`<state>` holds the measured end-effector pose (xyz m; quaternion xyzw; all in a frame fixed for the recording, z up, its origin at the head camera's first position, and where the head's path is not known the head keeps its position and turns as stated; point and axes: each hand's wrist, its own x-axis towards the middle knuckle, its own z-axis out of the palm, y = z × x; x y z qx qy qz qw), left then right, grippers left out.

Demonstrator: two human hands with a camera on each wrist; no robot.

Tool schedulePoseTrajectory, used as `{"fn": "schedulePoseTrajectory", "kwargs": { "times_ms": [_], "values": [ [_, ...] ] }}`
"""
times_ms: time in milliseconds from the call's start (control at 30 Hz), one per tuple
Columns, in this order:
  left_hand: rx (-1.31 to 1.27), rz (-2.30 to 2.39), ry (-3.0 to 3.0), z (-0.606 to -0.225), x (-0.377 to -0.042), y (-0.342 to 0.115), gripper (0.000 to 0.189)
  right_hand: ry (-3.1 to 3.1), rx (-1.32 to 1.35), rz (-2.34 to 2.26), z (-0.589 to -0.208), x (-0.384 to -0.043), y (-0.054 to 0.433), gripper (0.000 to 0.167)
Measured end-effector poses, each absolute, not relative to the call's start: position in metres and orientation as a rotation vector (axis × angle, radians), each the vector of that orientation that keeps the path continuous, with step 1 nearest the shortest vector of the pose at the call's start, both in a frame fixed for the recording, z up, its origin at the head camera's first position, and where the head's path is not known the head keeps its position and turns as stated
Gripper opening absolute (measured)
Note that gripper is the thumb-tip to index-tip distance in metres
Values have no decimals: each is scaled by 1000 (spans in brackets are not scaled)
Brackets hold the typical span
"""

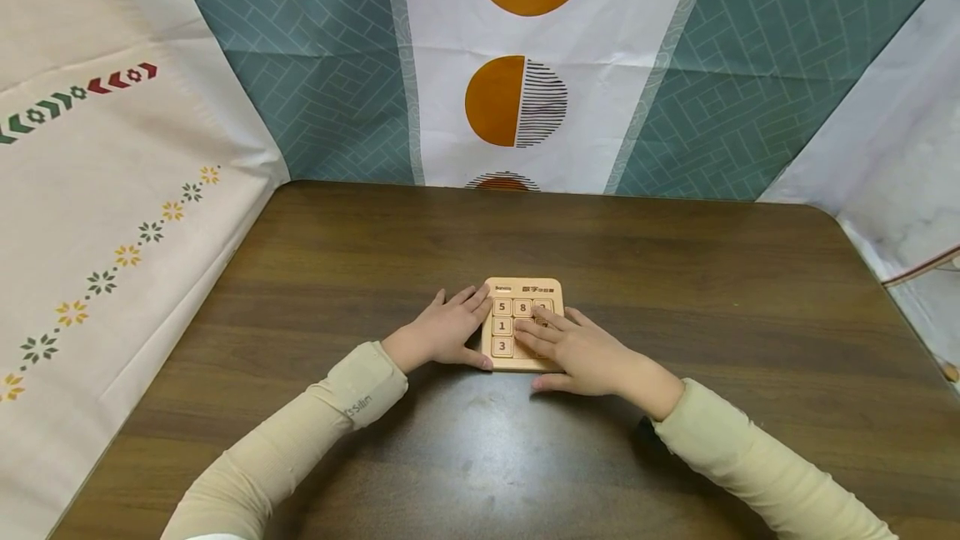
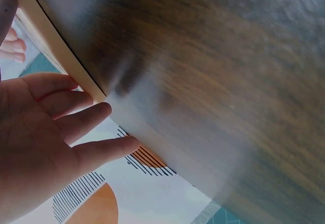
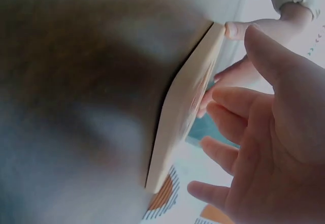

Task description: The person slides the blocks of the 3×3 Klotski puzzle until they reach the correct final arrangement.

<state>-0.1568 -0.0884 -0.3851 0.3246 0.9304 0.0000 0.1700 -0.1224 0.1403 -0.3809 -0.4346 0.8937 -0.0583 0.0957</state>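
Note:
A light wooden number slide puzzle (image 1: 522, 363) lies flat on the table, with square numbered tiles in its tray; 5, 8, 1 and 3 can be read. My left hand (image 1: 447, 329) rests along the puzzle's left edge, its thumb by the lower left corner and its fingers spread. Over the right part of the tray reaches my right hand (image 1: 592, 355), fingertips on the tiles, hiding several of them. In the right wrist view the puzzle's side (image 3: 170, 117) shows beside the extended fingers. The left wrist view has the left fingers touching the puzzle's edge (image 2: 66, 49).
A dark brown wooden table (image 1: 360, 257) spreads around the puzzle. Behind it hangs a patterned cloth (image 1: 337, 107) with orange circles, and a white embroidered cloth (image 1: 135, 165) drapes on the left. A thin cord (image 1: 922, 265) shows at the right.

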Motion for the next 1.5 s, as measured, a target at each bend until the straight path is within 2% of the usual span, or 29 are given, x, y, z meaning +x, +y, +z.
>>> {"fn": "schedulePoseTrajectory", "kwargs": {
  "times_ms": [500, 1500],
  "values": [
    [920, -8, 2644, -386, -157, -87, 98, 2663, -1244, -166, -387, -130, 145, 67],
    [926, 6, 2651, -386, -155, -89, 97, 2656, -1318, -128, -384, -108, 145, 68]
  ]
}}
